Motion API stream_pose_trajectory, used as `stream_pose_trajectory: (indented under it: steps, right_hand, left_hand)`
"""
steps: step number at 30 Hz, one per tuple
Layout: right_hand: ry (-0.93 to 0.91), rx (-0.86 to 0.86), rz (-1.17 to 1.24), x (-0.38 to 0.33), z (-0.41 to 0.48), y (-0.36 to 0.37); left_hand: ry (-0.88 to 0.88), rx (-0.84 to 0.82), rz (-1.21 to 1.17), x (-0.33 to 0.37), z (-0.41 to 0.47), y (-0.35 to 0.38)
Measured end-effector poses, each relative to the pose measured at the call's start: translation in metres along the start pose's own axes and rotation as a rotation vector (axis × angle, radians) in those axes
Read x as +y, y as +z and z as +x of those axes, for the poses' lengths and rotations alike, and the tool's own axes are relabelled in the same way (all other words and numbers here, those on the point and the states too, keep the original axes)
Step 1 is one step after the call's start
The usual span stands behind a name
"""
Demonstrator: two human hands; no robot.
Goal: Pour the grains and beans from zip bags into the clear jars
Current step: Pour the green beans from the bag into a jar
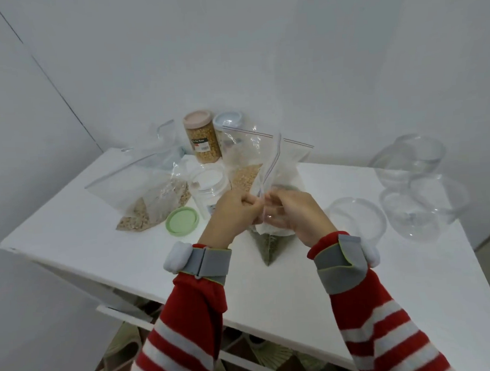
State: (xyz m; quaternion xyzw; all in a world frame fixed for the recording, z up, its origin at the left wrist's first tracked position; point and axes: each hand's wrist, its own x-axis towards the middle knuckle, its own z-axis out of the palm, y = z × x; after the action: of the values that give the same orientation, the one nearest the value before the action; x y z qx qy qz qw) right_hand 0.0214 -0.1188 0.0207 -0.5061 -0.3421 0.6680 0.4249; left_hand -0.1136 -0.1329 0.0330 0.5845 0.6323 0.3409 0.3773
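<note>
Left hand (236,211), right hand (296,211) pinch zip lips of bag (269,246), centre frame. Peel apart evenly; keep it upright.

A white table (272,291) stands in a corner of plain pale walls (316,54), above a patterned floor (275,354).

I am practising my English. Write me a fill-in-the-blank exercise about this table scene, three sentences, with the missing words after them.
1. The left hand and the right hand pinch one zip bag, so ____ hand is free.
2. The loose lid beside the open jar is ____ in colour.
3. The jar of yellow kernels has a ____ lid.

Missing words: neither; green; pink.
</note>
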Motion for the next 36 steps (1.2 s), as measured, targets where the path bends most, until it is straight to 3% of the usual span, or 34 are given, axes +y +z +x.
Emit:
stream_pose_trajectory:
  steps: [6,15,23,28,36]
  right_hand:
    - [-0.091,-0.01,-0.276,0.012,-0.004,-0.016]
    - [-0.053,0.01,-0.136,0.021,-0.007,-0.023]
    - [-0.138,0.1,-0.216,0.039,-0.011,-0.016]
    - [-0.211,0.169,-0.349,0.049,-0.009,-0.011]
    - [-0.398,0.276,-0.54,0.049,-0.01,-0.004]
  left_hand:
    - [-0.125,-0.092,-0.328,-0.016,-0.006,0.002]
    - [-0.139,-0.064,-0.309,-0.021,-0.01,0.009]
    - [-0.052,0.108,-0.121,-0.024,-0.019,0.021]
    - [-0.052,0.078,-0.048,-0.029,-0.025,0.024]
    - [0.021,0.207,0.136,-0.027,-0.03,0.032]
